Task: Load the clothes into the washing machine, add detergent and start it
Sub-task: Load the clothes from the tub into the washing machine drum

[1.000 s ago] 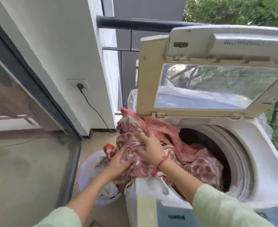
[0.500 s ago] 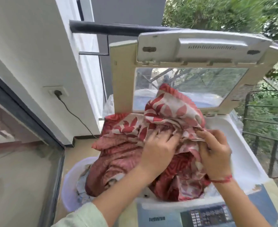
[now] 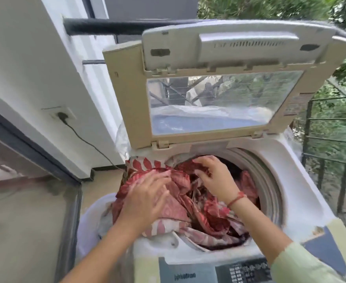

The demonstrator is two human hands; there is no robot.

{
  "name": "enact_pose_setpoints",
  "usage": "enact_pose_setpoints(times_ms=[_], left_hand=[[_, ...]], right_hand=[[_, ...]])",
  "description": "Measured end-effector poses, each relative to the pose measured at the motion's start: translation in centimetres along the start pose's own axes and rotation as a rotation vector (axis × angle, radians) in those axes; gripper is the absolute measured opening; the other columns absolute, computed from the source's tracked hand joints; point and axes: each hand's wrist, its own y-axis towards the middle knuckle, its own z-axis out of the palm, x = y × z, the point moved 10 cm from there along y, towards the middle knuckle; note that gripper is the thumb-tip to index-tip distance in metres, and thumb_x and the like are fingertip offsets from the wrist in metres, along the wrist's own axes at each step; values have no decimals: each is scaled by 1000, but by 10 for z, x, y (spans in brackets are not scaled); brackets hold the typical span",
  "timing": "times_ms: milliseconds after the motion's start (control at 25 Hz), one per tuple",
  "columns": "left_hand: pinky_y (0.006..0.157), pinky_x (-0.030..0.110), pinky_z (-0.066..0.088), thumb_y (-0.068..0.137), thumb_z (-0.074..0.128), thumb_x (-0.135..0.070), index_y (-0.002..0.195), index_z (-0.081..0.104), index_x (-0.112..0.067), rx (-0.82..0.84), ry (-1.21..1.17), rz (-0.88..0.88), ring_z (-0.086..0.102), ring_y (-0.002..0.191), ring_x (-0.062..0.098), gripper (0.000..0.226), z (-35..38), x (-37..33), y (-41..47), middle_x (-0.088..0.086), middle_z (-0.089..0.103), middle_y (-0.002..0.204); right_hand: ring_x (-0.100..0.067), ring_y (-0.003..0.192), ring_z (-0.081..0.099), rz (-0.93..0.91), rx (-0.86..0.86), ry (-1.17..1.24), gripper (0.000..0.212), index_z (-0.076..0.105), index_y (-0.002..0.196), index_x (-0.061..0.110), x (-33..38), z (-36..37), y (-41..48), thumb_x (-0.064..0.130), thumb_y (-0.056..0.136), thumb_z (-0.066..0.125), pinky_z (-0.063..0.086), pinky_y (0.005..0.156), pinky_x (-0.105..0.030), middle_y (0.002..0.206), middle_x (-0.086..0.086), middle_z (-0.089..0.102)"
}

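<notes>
Head view: two bare hands are on a pile of cloth at the middle of the frame.
Left hand [image 3: 145, 198]: flat and spread wide, palm down on the cloth. It presses but does not pinch anything. It looks blurry.
Right hand [image 3: 216, 176]: fingers curled over a fold of the cloth, at the top of the drum hole. A red thread [image 3: 236, 199] goes round the wrist.
Red leafy cloth [image 3: 198, 213]: partly in the drum, partly hanging over the left rim.
Washing machine [image 3: 286, 158]: fills the right half of the frame.
Lid [image 3: 225, 84]: standing up and open, upper middle.
Buttons panel [image 3: 247, 270]: bottom edge.
White basket [image 3: 90, 223]: lower left, beside the machine.
Wall plug [image 3: 63, 116]: left, with a black wire.
</notes>
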Motion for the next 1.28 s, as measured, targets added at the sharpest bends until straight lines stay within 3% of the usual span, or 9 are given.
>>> enact_pose_setpoints(times_ms=[160,320,440,600,720,840,960,1080,1280], left_hand=[[104,50,36,85,43,-34,128,52,-12,-236,154,-402,41,127,34,49,-58,151,-78,12,49,133],[109,56,26,83,62,-34,145,28,-13,149,305,-787,17,140,39,74,4,268,-164,19,21,152],[114,52,18,76,63,-50,150,4,-17,417,206,-796,4,143,34,100,63,300,-201,15,5,155],[114,46,21,67,74,-50,149,-7,-20,568,-52,-724,4,144,28,119,133,289,-209,11,2,156],[113,53,16,63,79,-47,147,-16,-21,567,-154,-770,3,144,27,130,169,286,-198,8,-2,157],[109,56,20,63,65,-63,149,-5,-22,474,-299,-822,17,142,25,119,159,269,-174,3,11,155],[96,46,44,76,50,-56,135,30,-41,21,-567,-713,52,119,23,64,77,242,-139,-2,54,130],[99,52,42,85,41,-16,140,35,-31,-458,-305,-431,50,122,30,57,-37,213,-105,10,52,136],[111,52,25,102,29,-31,138,38,-26,-743,96,148,39,131,37,37,-168,28,-44,22,44,139]], right_hand=[[-24,121,46,-449,286,-130,44,54,126,21,149,104,14,37,86,60,36,105,-38,133,-5,49],[-38,141,15,-552,945,-913,81,23,147,25,163,272,-12,62,81,53,7,112,-62,153,-13,19],[-33,142,17,-354,1207,-1200,67,15,149,13,129,317,-27,39,96,46,22,113,-50,156,-11,16],[-29,140,26,-640,1383,-1369,46,27,143,2,136,343,-51,17,101,38,19,113,-28,153,-16,23],[-25,140,26,-721,1400,-1584,51,25,146,11,129,360,-53,26,100,42,25,112,-37,154,-8,25],[-27,123,49,-693,1190,-1457,37,45,135,15,161,363,-44,18,98,40,44,95,-41,135,-5,51],[-22,100,63,-845,818,-1162,44,51,129,31,226,282,-20,7,92,43,54,77,-33,117,2,61],[-23,101,64,-936,488,-796,60,51,131,35,262,156,-19,2,83,42,55,70,-33,132,0,57],[-31,117,53,-954,-119,-669,41,50,129,13,209,-24,-70,2,90,47,46,95,-37,138,-14,45]])
